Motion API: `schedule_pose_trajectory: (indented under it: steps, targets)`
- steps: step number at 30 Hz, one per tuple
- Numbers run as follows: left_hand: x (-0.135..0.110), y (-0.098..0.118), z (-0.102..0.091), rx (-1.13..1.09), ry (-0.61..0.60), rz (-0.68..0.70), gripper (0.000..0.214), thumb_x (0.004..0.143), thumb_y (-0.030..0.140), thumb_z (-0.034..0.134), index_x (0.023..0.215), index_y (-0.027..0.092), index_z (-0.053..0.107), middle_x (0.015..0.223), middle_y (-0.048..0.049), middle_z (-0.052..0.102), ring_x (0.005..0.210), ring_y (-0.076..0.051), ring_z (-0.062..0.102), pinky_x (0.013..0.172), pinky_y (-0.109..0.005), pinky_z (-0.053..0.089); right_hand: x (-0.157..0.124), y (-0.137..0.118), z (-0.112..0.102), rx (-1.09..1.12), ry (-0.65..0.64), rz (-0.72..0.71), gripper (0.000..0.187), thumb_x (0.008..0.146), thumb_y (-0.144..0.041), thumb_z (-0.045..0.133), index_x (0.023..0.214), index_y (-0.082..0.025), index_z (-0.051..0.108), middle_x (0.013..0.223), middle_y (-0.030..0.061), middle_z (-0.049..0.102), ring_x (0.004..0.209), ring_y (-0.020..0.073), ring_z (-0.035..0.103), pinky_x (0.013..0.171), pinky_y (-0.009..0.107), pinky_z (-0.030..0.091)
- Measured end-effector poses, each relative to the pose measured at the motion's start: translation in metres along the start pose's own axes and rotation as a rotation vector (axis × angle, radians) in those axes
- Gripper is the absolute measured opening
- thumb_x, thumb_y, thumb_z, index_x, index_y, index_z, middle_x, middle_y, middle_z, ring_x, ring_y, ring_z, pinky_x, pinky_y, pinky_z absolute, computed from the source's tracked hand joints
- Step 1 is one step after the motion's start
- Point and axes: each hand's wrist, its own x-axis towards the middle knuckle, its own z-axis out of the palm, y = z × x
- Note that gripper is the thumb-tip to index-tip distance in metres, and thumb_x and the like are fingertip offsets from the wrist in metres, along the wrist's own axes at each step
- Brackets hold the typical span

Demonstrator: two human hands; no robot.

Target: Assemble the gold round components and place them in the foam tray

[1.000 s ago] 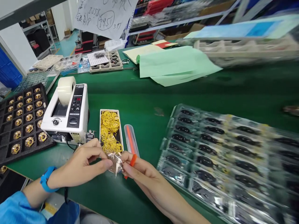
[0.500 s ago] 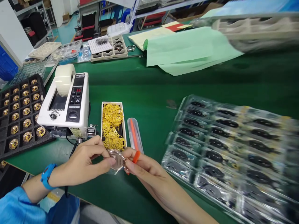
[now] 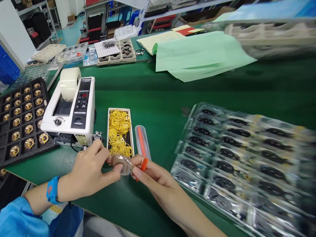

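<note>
Both of my hands meet over the near edge of the green table [image 3: 153,98]. My left hand [image 3: 90,169] pinches one side of a small round part in a clear wrapper [image 3: 122,164]. My right hand [image 3: 150,174] pinches the other side with its fingertips. An orange band [image 3: 144,164] sits on one finger of that hand. Just behind the hands lies a narrow white box of yellow rubber bands [image 3: 119,132]. Beside it is a clear tube holding an orange stick [image 3: 142,141].
A white tape dispenser [image 3: 70,108] stands at the left, next to a black tray of gold round parts [image 3: 21,115]. Rows of bagged black parts [image 3: 237,158] cover the right. Green paper sheets [image 3: 197,56] and beige trays [image 3: 116,52] lie at the back.
My left hand has turned over the wrapped part, its fingers curling further round it. The right hand stays in its pinch. The view tilted down between the earliest frame and the following one.
</note>
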Motion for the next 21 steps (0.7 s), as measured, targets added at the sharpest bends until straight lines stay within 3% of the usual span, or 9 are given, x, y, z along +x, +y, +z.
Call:
schedule_pose_trajectory:
  steps: [2,5,7,11,17,21]
  targets:
    - [0.002,-0.002,-0.001,0.048,0.120,0.029,0.012,0.085,0.020,0.057,0.074,0.018,0.053,0.072,0.0004,0.048,0.060,-0.012,0.049,0.051,-0.025,0.037,0.000,-0.002,0.001,0.014,0.021,-0.027,0.042,0.083,-0.064,0.059,0.075,-0.022,0.061,0.070,-0.0009,0.048,0.067,0.0155,0.045,0.064,0.026,0.040]
    - [0.003,-0.005,-0.002,-0.118,0.244,0.115,0.008,0.087,0.014,0.057,0.081,0.017,0.060,0.077,-0.0025,0.056,0.071,-0.014,0.056,0.060,-0.025,0.046,-0.002,-0.004,0.004,0.038,0.065,-0.015,0.042,0.081,-0.063,0.062,0.073,-0.022,0.062,0.068,-0.0013,0.047,0.066,0.0151,0.044,0.063,0.027,0.039]
    - [0.003,-0.005,0.000,-0.268,0.207,0.158,0.006,0.087,0.018,0.061,0.086,0.019,0.067,0.092,-0.0071,0.063,0.084,-0.017,0.061,0.072,-0.030,0.052,-0.003,-0.004,0.005,0.053,0.064,0.005,0.043,0.080,-0.064,0.063,0.071,-0.022,0.062,0.067,-0.0015,0.047,0.064,0.0151,0.044,0.063,0.027,0.039]
    - [0.000,-0.006,0.012,-0.429,0.002,0.132,0.018,0.081,0.027,0.070,0.098,0.021,0.072,0.119,-0.0131,0.063,0.108,-0.025,0.063,0.091,-0.041,0.052,-0.003,0.002,0.008,0.115,-0.010,0.063,0.044,0.075,-0.066,0.067,0.074,-0.022,0.064,0.069,0.0008,0.054,0.068,0.0177,0.049,0.066,0.030,0.043]
    - [0.000,-0.009,0.026,-0.521,-0.054,0.188,0.029,0.074,0.026,0.074,0.101,0.016,0.068,0.117,-0.0154,0.067,0.109,-0.027,0.064,0.097,-0.042,0.051,-0.004,0.007,0.014,0.329,-0.003,0.178,0.034,0.072,-0.056,0.075,0.069,-0.023,0.066,0.072,0.0030,0.063,0.071,0.0191,0.057,0.070,0.032,0.049]
    - [-0.011,-0.011,0.016,-0.601,-0.078,0.148,0.058,0.076,0.026,0.074,0.130,0.018,0.053,0.128,-0.0161,0.062,0.119,-0.026,0.060,0.099,-0.039,0.052,-0.004,0.012,-0.002,0.294,0.034,0.139,0.035,0.066,-0.058,0.077,0.073,-0.024,0.071,0.074,0.0062,0.066,0.069,0.0233,0.062,0.065,0.037,0.054]
